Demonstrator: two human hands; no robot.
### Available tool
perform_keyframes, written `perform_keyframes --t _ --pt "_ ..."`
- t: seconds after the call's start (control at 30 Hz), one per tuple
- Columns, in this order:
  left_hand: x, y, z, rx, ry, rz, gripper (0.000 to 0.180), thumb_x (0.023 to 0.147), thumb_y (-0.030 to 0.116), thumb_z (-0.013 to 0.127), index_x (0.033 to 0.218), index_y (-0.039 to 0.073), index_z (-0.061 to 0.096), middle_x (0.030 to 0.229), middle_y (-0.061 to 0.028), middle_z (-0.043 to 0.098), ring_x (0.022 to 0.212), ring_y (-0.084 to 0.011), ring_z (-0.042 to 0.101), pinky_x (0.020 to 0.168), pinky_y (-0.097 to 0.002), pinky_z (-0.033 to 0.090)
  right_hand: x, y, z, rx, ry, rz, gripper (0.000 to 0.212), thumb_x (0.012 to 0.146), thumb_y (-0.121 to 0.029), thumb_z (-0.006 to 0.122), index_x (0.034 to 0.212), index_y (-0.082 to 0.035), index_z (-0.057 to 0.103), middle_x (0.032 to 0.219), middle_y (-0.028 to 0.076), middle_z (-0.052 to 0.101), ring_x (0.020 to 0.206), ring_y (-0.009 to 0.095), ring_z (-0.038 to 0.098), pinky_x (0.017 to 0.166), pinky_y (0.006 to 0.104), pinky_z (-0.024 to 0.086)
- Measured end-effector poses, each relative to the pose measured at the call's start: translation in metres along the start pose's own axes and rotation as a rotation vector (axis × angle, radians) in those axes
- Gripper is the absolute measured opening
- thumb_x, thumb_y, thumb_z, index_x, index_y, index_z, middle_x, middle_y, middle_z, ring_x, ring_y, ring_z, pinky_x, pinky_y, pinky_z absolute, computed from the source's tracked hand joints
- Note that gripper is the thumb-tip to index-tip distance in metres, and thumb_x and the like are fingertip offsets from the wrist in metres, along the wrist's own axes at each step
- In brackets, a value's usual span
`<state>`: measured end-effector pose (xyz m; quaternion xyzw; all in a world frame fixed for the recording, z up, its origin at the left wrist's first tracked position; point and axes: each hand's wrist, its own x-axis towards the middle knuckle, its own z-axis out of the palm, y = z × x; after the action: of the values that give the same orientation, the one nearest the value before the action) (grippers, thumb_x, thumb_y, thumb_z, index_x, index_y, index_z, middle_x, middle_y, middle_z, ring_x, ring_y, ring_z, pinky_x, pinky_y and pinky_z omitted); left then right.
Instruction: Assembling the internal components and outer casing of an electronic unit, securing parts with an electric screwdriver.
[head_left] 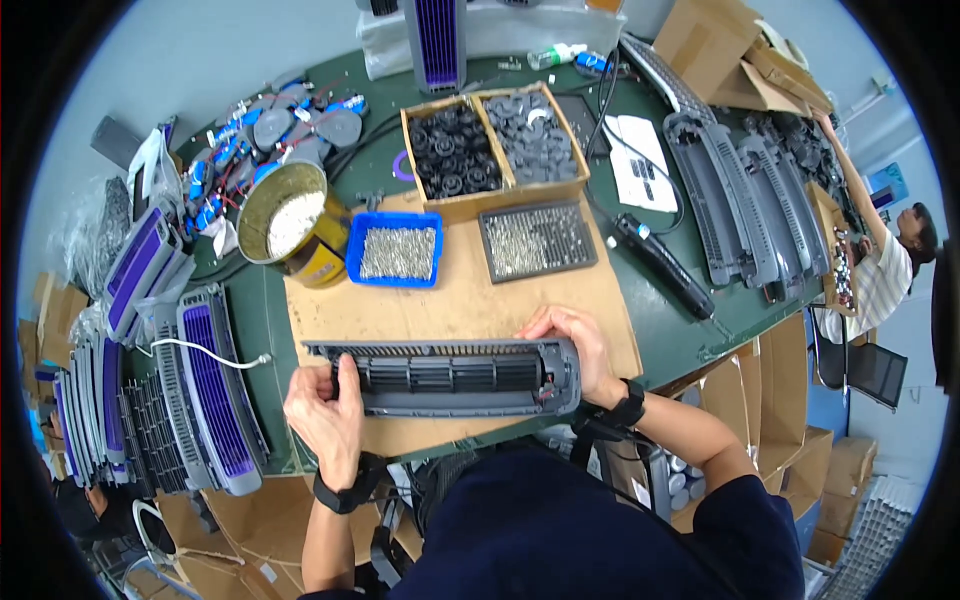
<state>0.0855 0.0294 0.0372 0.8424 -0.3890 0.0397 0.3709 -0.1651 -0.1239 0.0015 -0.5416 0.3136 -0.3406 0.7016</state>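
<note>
A long grey plastic fan housing lies crosswise in front of me, its open side up. Inside it sits a black ribbed fan rotor. My left hand grips the left end, thumb over the rotor's end and fingers along the outside. At the other end, my right hand is closed around the far right corner, with some fingers hidden behind it. Under the housing is a brown cardboard sheet. Beyond it stand a blue tray of small metal pieces and a dark tray of screws.
A divided carton holds black and grey plastic parts. A metal can stands left of the blue tray. A black power screwdriver and grey housings lie right. Purple-grilled fan panels stand left. A co-worker reaches in at far right.
</note>
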Motion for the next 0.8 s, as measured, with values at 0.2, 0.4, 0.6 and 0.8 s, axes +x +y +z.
perform_keyframes --t 0.2,0.4,0.6,0.8 --pt "-0.005 -0.004 -0.01 -0.143 -0.143 0.063 0.025 0.078 0.017 0.076 0.09 -0.003 0.067 0.066 -0.0113 0.059 0.061 -0.0252 0.057 0.059 -0.0374 0.045 0.058 -0.068 -0.026 -0.836 -0.305 -0.082 0.014 0.088 -0.013 0.065 0.081 0.0 0.068 0.068 0.003 0.064 0.062 0.007 0.057 0.056 0.0252 0.047" --pt "-0.029 0.035 -0.026 -0.063 -0.28 0.631 0.051 0.061 0.042 0.083 0.1 0.012 0.067 0.092 -0.0026 0.052 0.09 -0.0245 0.05 0.08 -0.0395 0.035 0.171 -0.12 0.007 -1.25 -0.114 -0.594 0.015 0.079 -0.005 0.066 0.093 0.001 0.069 0.087 0.017 0.069 0.079 0.028 0.068 0.071 0.0355 0.054" --pt "-0.037 0.038 0.007 -0.198 -0.306 0.668 0.029 0.064 0.02 0.08 0.087 0.009 0.066 0.082 -0.0035 0.056 0.079 -0.0245 0.053 0.072 -0.0364 0.04 0.234 -0.077 0.001 -1.544 -0.048 -0.657 0.023 0.071 -0.002 0.069 0.094 -0.004 0.071 0.091 0.022 0.067 0.09 0.039 0.065 0.08 0.0461 0.053" --pt "-0.041 0.046 0.018 -0.307 -0.331 0.625 0.026 0.067 0.018 0.08 0.086 0.006 0.066 0.08 -0.0047 0.057 0.074 -0.0247 0.054 0.066 -0.0347 0.042 0.236 -0.09 0.003 -1.379 -0.089 -0.439 0.027 0.062 -0.009 0.083 0.086 -0.003 0.071 0.085 0.018 0.07 0.084 0.033 0.068 0.076 0.0411 0.054"
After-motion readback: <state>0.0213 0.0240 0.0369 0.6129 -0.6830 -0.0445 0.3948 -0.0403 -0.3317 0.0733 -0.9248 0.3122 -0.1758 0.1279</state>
